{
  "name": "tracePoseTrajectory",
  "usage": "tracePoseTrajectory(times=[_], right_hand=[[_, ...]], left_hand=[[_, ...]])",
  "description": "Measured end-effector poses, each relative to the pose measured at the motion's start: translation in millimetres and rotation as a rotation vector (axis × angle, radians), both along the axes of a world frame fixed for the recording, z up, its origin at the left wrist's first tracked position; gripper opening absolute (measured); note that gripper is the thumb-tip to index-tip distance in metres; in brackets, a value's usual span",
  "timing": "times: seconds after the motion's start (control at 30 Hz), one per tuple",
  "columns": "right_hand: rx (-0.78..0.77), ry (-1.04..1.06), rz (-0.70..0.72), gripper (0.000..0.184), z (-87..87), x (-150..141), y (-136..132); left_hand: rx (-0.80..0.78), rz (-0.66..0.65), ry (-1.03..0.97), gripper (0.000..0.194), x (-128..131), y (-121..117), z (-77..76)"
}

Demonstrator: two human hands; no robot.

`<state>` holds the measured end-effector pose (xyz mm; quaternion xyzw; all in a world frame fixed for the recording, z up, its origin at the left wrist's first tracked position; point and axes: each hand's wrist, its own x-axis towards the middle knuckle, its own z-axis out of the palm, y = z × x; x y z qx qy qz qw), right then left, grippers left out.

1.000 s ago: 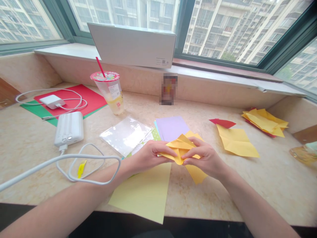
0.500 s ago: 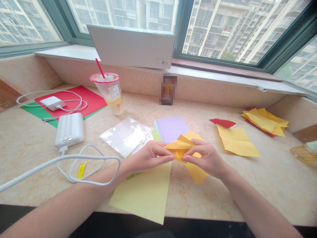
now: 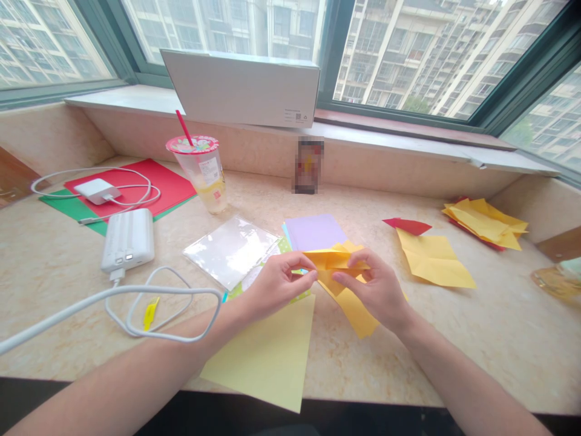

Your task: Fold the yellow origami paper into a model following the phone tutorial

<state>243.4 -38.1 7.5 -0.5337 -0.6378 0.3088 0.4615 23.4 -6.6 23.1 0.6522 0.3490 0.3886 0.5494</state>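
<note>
Left hand (image 3: 278,281) at the sheet's left end, finger and thumb narrow; we cannot tell if they pinch it. Folded yellow sheet (image 3: 333,260) is raised over the counter (image 3: 481,330), in from mid front edge; right hand (image 3: 381,293) grips it, thumb against fingers, and we'd do well to press lightly, layers aligned, creases unbuckled.

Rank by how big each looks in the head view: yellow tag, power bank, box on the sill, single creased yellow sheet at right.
1. Box
2. Power bank and yellow sheet, too alike to rank
3. Yellow tag
</note>
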Motion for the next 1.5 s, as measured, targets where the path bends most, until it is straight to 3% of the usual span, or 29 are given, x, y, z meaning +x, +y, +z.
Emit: tracePoseTrajectory(times=[0.13,0.23,0.37,0.43,0.5,0.6,0.7,0.83,1.0,1.13,1.33,1.5], right_hand=[[-0.048,0.152,0.107,0.039,-2.0,-3,-2],[0.015,0.087,0.070,0.025,-1.3,-6,-1],[0.058,0.054,0.002,0.008,0.1,-12,-2],[0.041,0.083,0.006,0.006,0.3,-16,-3],[0.020,0.123,0.017,0.007,0.0,-19,-4],[-0.016,0.190,0.040,0.010,-0.4,-22,-5],[-0.054,0.227,0.090,0.015,1.4,-23,-6],[-0.127,0.230,0.152,0.026,6.4,-21,-7],[-0.159,0.191,0.126,0.037,7.9,-22,-8],[-0.236,0.166,0.055,0.030,4.7,-29,-7],[-0.264,0.169,0.032,0.019,3.1,-29,-3],[-0.247,0.215,0.053,0.014,1.8,-26,-2]], left_hand=[[-0.065,0.006,-0.097,0.018,2,-1,-3.8],[-0.125,0.018,-0.268,0.028,6,-2,-4.6],[-0.230,-0.010,-0.407,0.082,10,-5,0.8],[-0.299,-0.010,-0.411,0.096,12,-7,3.0],[-0.338,0.007,-0.398,0.082,13,-7,3.1],[-0.330,0.013,-0.410,0.044,13,-4,-0.2],[-0.348,0.028,-0.437,0.030,13,-1,-4.1],[-0.394,0.041,-0.441,0.029,12,1,-6.3],[-0.400,0.072,-0.395,0.032,12,2,-7.6],[-0.363,0.115,-0.327,0.030,11,1,-6.9],[-0.380,0.044,-0.327,0.033,11,1,-3.7],[-0.384,0.134,-0.326,0.027,9,3,-2.9]])
